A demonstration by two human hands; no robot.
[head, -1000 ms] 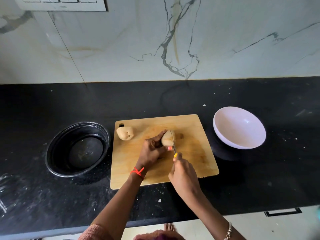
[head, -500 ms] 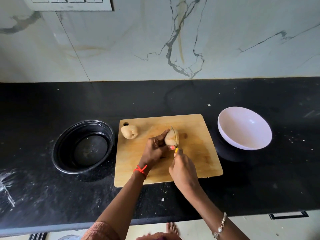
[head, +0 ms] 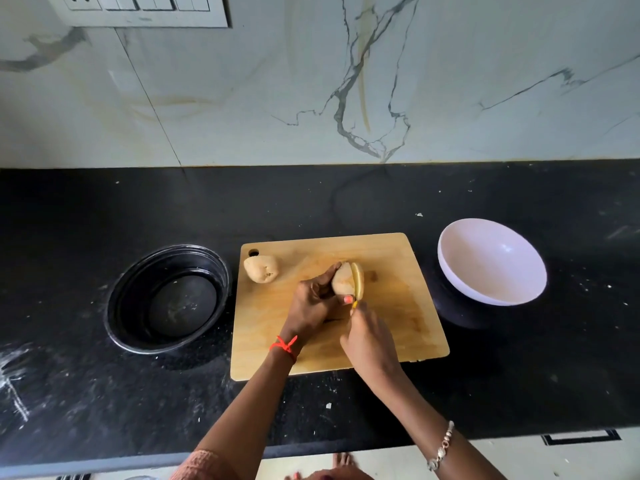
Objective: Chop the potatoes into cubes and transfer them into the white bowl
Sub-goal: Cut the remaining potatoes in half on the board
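Observation:
A wooden cutting board lies on the black counter. My left hand grips a brown potato at the board's middle. My right hand grips a knife with a yellow handle; its blade stands in the potato, and a pale slice leans off the potato's right side. A second, whole potato lies at the board's far left corner. The white bowl stands empty to the right of the board.
A black round bowl sits on the counter left of the board. The marble wall rises behind, with a switch panel at the top left. The counter's front edge runs below my arms.
The knife has gone down through the potato, and a slice now leans off its right side. My left hand keeps its hold.

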